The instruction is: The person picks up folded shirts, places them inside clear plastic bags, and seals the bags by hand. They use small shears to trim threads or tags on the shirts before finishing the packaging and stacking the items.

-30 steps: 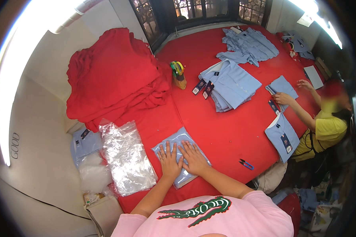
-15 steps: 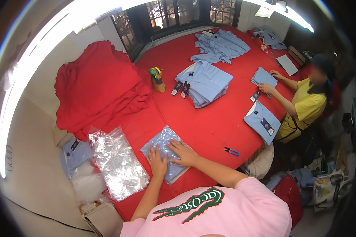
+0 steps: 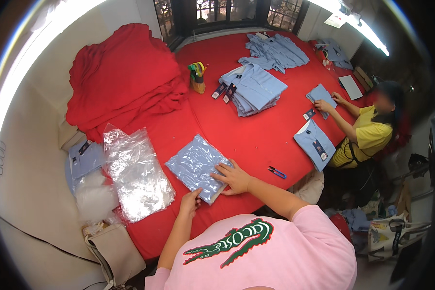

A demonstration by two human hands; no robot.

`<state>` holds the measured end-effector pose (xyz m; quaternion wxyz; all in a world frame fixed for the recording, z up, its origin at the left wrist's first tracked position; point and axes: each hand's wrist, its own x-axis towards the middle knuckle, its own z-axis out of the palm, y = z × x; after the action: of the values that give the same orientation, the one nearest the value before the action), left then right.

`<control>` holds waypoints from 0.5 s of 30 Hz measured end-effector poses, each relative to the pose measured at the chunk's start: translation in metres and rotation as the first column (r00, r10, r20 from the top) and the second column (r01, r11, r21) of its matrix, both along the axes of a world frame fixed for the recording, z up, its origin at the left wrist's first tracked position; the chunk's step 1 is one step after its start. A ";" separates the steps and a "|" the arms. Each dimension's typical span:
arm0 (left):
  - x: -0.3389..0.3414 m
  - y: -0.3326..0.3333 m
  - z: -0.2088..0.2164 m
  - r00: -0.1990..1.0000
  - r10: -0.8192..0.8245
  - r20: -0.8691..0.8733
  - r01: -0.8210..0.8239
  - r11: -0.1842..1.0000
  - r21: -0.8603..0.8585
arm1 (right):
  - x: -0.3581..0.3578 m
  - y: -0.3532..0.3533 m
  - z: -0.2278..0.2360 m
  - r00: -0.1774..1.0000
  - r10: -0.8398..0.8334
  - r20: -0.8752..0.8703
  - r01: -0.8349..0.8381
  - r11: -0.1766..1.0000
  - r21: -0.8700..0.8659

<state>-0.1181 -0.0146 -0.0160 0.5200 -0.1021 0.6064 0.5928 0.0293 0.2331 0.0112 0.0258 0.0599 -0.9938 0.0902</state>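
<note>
A folded light-blue shirt in a clear plastic bag lies on the red-covered table in front of me. At its near left corner my left hand is closed, with thumb and fingers pinching the bag's edge. My right hand rests across the right edge, fingers stretched over the plastic and thumb low at the side. Left of the packet is a pile of flat clear plastic bags, shiny under the lamp.
Red cloth is heaped at the far left. Beyond my hands stand a tool holder and a stack of folded blue shirts. Blue thread snips lie to the right. A co-worker in yellow handles another shirt.
My left hand has slid off the packet's top to its near corner and closed there. The right hand has shifted to the right edge. My view has shifted slightly.
</note>
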 end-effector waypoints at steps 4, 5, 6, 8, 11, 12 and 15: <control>-0.006 0.000 0.049 0.997 0.072 0.025 -0.076 0.972 0.224 | -0.017 -0.008 0.023 1.000 -0.005 0.024 0.006 0.999 -0.045; -0.005 -0.001 0.056 0.997 0.068 -0.022 -0.060 0.962 0.268 | -0.015 -0.011 0.023 0.997 -0.060 -0.045 0.055 0.992 -0.112; -0.003 0.001 0.066 0.992 0.063 -0.105 -0.029 0.953 0.301 | -0.014 -0.012 0.021 0.989 -0.115 -0.097 0.095 0.978 -0.187; 0.005 0.003 0.101 0.986 0.077 -0.147 -0.019 0.933 0.359 | -0.013 -0.018 0.036 0.905 -0.282 -0.317 0.086 0.853 -0.515; -0.004 -0.014 0.131 0.876 0.244 -0.415 -0.022 0.881 0.473 | -0.015 -0.032 0.096 0.951 -0.301 -0.066 0.165 0.680 -0.714; -0.009 -0.025 0.133 0.656 0.233 -0.718 0.013 0.948 0.319 | -0.011 -0.028 0.113 0.965 -0.253 0.064 0.217 0.645 -0.733; -0.030 -0.066 0.144 0.285 0.065 -0.956 0.160 0.981 0.114 | -0.010 -0.022 0.157 0.952 -0.029 0.305 0.254 0.633 -0.732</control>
<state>-0.1479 -0.0807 0.1282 0.0790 0.3397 0.7406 0.5743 0.0193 0.2112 0.1679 -0.0772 -0.0480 -0.8582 0.5052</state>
